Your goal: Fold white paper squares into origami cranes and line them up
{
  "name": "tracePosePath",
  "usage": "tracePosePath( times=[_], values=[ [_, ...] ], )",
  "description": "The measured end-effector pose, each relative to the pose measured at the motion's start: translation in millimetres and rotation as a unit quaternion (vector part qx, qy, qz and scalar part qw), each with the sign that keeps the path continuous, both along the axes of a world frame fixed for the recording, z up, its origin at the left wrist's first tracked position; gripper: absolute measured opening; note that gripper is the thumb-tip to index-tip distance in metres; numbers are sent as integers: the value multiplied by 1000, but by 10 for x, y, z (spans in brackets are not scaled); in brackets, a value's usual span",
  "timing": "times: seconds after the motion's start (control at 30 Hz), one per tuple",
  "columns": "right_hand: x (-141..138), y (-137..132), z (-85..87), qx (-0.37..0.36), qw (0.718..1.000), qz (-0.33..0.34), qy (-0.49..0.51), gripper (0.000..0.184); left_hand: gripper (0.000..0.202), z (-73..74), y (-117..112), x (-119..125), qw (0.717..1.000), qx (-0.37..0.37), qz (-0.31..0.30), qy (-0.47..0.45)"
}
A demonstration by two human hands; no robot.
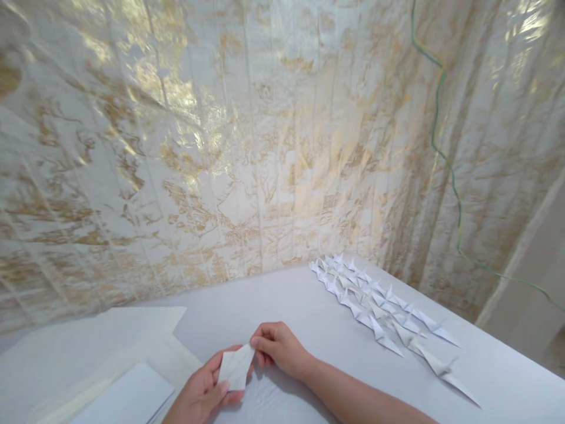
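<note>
Clamped from both sides, in the head view, is the folded paper (233, 370): I see the left hand (200, 388) holding its broad end and the right hand (278, 348) pinching its narrow tip. Folded paper pieces (375, 309) lie in rows right of the grip, a paper stack (128, 396) left. Uneven pulling could, I judge, tear the tip or skew its crease.

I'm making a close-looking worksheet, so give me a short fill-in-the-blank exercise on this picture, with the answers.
1. The left hand and right hand hold a folded piece made of white ____.
2. The rows of folded figures lie to the ____ of both hands.
3. The long thin cord is mostly ____ in colour.

Answers: paper; right; green.
</note>
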State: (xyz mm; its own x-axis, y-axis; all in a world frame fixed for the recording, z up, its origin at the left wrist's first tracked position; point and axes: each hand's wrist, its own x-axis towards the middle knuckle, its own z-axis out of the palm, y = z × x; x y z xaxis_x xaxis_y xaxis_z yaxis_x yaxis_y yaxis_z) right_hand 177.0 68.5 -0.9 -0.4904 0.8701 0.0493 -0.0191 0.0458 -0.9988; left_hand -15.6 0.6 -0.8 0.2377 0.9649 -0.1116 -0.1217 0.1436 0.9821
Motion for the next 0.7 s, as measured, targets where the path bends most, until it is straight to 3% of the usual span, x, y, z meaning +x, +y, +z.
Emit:
tracePosePath(
  times=[0.13,0.3,0.5,0.6,0.7],
  values=[
    [-8,-61,18,23,999,-30,1,26,76,131,-70,85,999,37,17,21],
    [29,-255,-6,46,998,-42,15,37,32,102,-192,247,979,99,95,152],
    [97,-257,-13,65,997,-33,41,68,20,62,-351,226,883,244,217,336],
    [113,-225,-27,72,996,-36,40,67,22,74,-402,224,841,303,181,411],
    [114,-292,-34,91,995,-35,17,46,26,71,-436,319,814,302,136,478]
  ],
)
